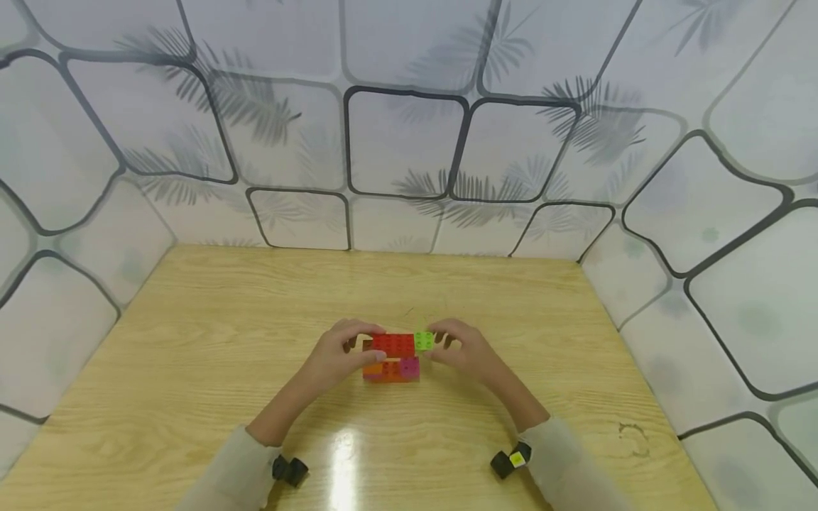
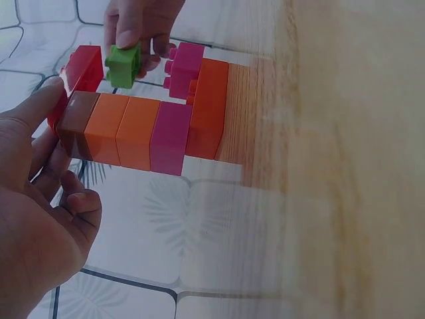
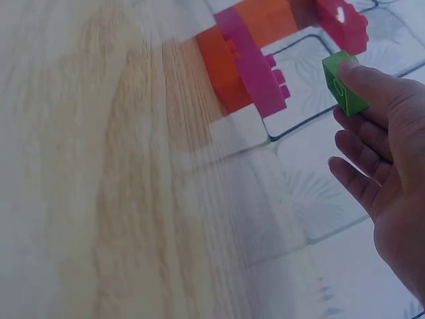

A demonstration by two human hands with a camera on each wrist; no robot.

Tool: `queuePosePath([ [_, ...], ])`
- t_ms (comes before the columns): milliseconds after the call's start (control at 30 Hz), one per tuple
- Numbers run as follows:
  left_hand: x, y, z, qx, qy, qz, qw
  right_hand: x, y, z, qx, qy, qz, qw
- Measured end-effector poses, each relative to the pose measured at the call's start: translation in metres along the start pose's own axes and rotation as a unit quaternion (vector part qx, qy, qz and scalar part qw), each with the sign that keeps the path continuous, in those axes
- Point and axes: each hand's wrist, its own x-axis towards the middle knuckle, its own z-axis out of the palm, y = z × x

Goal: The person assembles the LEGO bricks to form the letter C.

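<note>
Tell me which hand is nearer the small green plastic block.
Right. The right hand pinches the small green plastic block at the stack's right end; the left hand grips the red brick at the stack's left.

A light wooden worktop (image 1: 192,369) with visible grain carries a bright glare patch near its front edge and a faint ring stain (image 1: 633,434) at the right. Pale wall panels (image 1: 402,142) with dark curved lines and leaf prints enclose it.

Left hand (image 1: 335,353), right hand (image 1: 463,350) both gripping, close together.
</note>
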Motion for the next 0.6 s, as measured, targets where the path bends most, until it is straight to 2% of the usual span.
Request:
queuePosePath([
  [167, 0.0, -0.001, 0.001, -0.002, 0.0, -0.001, 1.0, -0.006, -0.004, 0.004, 0.002, 0.008, -0.047, 0.9989],
  [400, 0.0, -0.001, 0.002, 0.0, 0.003, 0.008, 1.0, -0.01, -0.006, 0.008, 0.004, 0.014, -0.063, 0.9979],
  [600, 0.0, 0.0, 0.002, 0.004, 0.004, 0.004, 1.0, -0.01, -0.005, 0.011, 0.008, 0.023, -0.097, 0.995],
])
